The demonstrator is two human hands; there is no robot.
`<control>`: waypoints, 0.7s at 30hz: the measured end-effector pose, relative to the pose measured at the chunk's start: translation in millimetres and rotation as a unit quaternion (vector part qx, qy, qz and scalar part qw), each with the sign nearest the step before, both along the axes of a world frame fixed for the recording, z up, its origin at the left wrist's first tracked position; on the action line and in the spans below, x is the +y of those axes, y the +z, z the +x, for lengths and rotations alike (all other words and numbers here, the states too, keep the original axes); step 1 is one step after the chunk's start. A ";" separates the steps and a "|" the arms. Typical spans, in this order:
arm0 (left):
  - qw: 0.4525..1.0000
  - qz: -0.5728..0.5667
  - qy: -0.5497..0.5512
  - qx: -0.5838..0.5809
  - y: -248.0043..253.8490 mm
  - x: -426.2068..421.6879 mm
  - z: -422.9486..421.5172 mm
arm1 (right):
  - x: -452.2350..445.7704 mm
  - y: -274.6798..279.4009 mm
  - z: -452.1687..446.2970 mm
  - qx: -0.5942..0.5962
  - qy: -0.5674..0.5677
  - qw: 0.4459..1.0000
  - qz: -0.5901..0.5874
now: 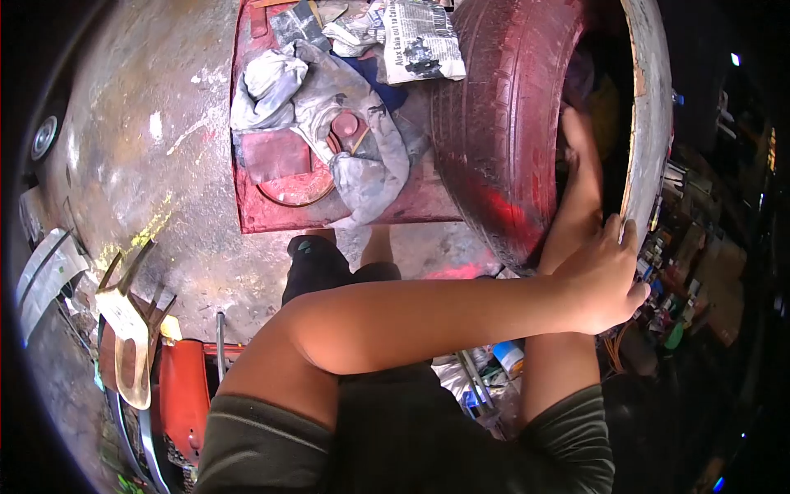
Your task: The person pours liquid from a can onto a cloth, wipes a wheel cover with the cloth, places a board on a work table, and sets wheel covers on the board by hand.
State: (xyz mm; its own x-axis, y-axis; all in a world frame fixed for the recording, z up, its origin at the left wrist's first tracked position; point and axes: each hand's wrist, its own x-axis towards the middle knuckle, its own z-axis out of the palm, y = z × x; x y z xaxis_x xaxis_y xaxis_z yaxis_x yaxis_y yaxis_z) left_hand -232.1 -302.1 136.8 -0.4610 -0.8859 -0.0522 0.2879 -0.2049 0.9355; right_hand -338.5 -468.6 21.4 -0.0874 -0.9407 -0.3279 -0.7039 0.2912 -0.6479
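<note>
My left arm crosses in front of me to the right. My left hand has its fingers bent over the chipped edge of a grey curved panel. A large tyre with red paint smears stands just left of that panel. My right forearm passes behind my left hand into the dark gap between tyre and panel. Shadow covers my right hand inside the gap, so its fingers and anything in them cannot be made out.
Left of the tyre, a red board carries stained rags, folded newspaper and a small round lid. A pale slotted bracket and a red metal part are at lower left. Cluttered small items lie at right.
</note>
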 end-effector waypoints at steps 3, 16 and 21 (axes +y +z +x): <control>1.000 0.004 0.015 -0.006 3.7 0.2 -3.4 | 17.0 -4.2 -19.6 -0.038 -0.016 0.999 -0.013; 1.000 0.008 -0.015 0.021 3.5 -9.9 4.7 | 324.2 114.4 -1.5 0.082 0.107 0.982 -0.129; 1.000 -0.009 0.007 0.013 -1.3 -6.3 -0.1 | 336.6 148.8 10.0 -0.073 -0.147 0.986 -0.032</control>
State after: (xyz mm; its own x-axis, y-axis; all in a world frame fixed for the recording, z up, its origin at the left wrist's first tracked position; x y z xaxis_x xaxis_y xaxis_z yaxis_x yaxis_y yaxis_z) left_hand -232.2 -308.4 135.5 -0.4489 -0.8933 -0.0246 0.3159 -0.1844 0.9307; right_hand -328.5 -132.0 170.2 -0.3156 -0.9012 -0.2970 -0.4937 0.4232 -0.7597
